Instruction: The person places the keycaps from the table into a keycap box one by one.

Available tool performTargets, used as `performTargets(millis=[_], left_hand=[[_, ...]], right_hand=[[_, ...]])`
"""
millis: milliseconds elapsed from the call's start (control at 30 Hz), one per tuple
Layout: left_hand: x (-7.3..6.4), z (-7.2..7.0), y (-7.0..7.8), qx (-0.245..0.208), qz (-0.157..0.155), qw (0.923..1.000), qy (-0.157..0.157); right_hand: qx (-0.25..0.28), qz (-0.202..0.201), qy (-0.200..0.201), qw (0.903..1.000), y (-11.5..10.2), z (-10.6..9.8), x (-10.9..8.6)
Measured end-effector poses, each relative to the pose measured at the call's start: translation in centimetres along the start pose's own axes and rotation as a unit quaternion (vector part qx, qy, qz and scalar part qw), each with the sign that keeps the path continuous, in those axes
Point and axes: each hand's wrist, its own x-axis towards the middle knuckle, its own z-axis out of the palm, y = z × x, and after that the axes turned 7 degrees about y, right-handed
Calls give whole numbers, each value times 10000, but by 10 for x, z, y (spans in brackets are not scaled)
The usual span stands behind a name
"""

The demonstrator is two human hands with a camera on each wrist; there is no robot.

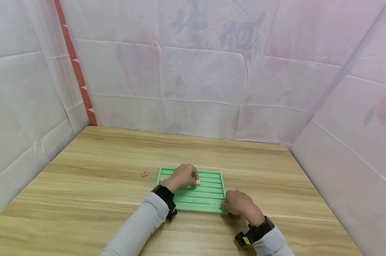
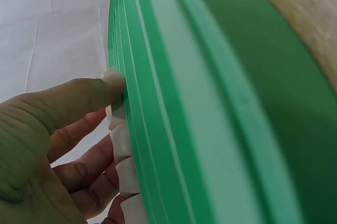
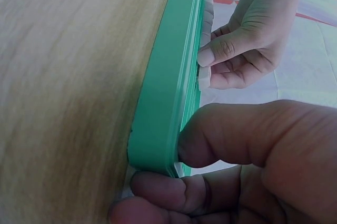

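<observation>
A green ridged tray (image 1: 199, 206) lies on the table between the hands. My left hand (image 1: 184, 175) reaches over it from the left and pinches a small off-white tile (image 1: 197, 182) in an upper groove. In the left wrist view the thumb presses at a tile, and several white tiles (image 2: 128, 175) stand in a row beside the fingers. Tiles (image 1: 162, 179) also show at the groove's left end; the hand hides the middle. My right hand (image 1: 239, 203) grips the tray's near right corner, thumb on the rim and fingers curled beneath, as the right wrist view shows.
One loose tile (image 1: 144, 173) with a dark mark lies on the wooden table (image 1: 109, 195), just left of the tray. Pale printed sheeting (image 1: 196, 78) hangs behind the table and along both sides, with a red strip (image 1: 74, 64) at the back left corner.
</observation>
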Motion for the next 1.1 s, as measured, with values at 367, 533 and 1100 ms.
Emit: performTargets(millis=[367,533,1100], left_hand=[[0,0,2,35,40,10000,-9],[1,1,0,102,71,9999,-11],[1,-2,3,158,-19,9997,-178]], right_hand=[[38,-9,8,10000,-1,-1,-1],[42,-29,36,10000,-1,-1,-1],[60,-31,-11,10000,-3,-1,-1]])
